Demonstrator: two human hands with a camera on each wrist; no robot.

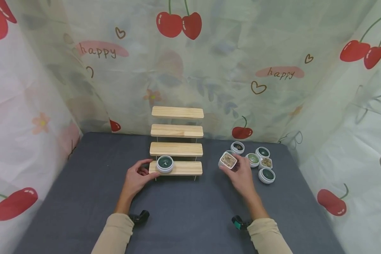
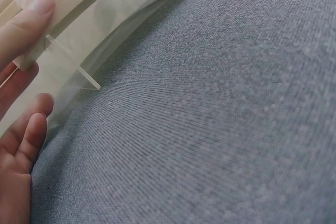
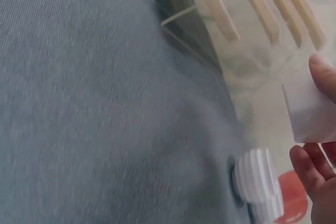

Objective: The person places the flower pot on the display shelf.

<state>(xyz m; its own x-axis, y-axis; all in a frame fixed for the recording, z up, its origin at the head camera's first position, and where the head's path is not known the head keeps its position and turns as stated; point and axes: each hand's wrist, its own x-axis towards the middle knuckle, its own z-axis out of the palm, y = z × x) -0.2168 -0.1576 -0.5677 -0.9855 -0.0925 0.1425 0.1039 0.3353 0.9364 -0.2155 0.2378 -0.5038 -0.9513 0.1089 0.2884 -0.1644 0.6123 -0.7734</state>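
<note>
My left hand (image 1: pixel 139 176) grips the left end of the lowest board of a four-step wooden shelf stand (image 1: pixel 187 168). In the left wrist view the thumb (image 2: pixel 31 22) lies over the board's edge, with other fingers lower down. A round white pot with a dark green top (image 1: pixel 165 163) stands on that board, close to the thumb. My right hand (image 1: pixel 241 174) pinches a small square white pot with a tan, grainy top (image 1: pixel 228 160), tilted toward me. The right wrist view shows its plain white side (image 3: pixel 310 111) between thumb and fingers.
Right of the right hand stand several small white pots: round ones with green tops (image 1: pixel 266 175) and a square grainy one (image 1: pixel 266 162). Another round pot (image 1: pixel 237 147) stands behind the hand. Printed curtains (image 1: pixel 130 88) enclose the dark grey table (image 1: pixel 190 218).
</note>
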